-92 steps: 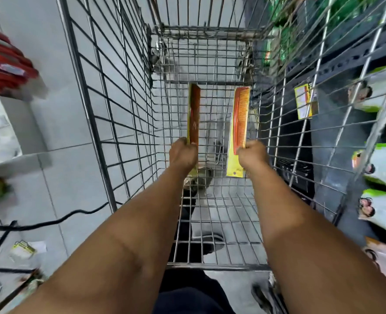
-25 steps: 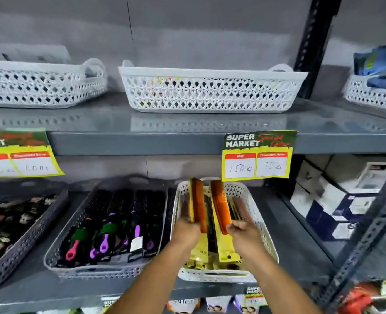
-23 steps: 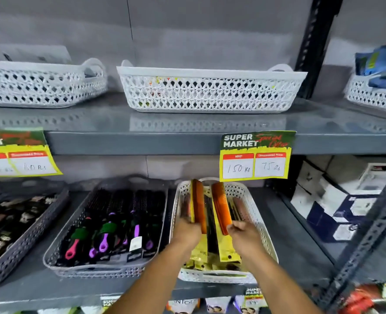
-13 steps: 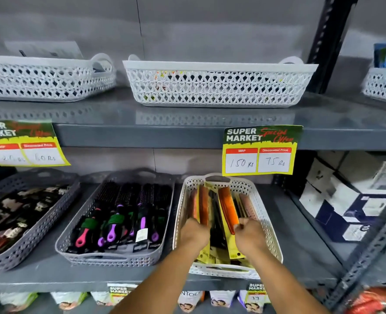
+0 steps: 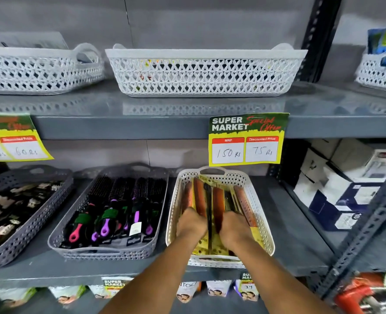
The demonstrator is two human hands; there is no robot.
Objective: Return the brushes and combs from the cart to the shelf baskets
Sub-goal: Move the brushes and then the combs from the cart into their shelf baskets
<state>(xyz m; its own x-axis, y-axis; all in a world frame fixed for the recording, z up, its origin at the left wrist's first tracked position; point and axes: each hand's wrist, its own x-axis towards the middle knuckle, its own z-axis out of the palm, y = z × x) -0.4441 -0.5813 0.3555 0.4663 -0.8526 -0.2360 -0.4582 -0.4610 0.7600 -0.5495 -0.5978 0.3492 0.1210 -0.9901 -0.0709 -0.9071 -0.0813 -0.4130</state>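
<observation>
Orange combs on yellow backing cards fill the white lattice basket (image 5: 261,214) at lower centre of the frame, on the lower shelf (image 5: 298,243). Both hands are down inside it, side by side and nearly touching across a dark comb (image 5: 208,205) that lies between them. The left hand (image 5: 191,223) is curled around the near end of one carded orange comb (image 5: 198,196); the right hand (image 5: 231,224) is curled the same way around a second (image 5: 218,205). Whether the fingers are clamped or already loosening I cannot tell, since the backs of the hands hide them.

What the coming move turns on is alignment: each comb's long axis runs from the hands away toward the back rim of the basket, parallel to the basket's long sides and to the combs already lying there. Both look to be lying down among the stock, with their card ends toward the near rim. My judgement is that the step in hand is the release, and that the hands need only let go and draw straight back toward the lower edge of the frame. Each hand is nearest its own comb, so no crossing is called for.

Left of this basket stands a grey basket (image 5: 58,232) of round hairbrushes (image 5: 110,214).
</observation>
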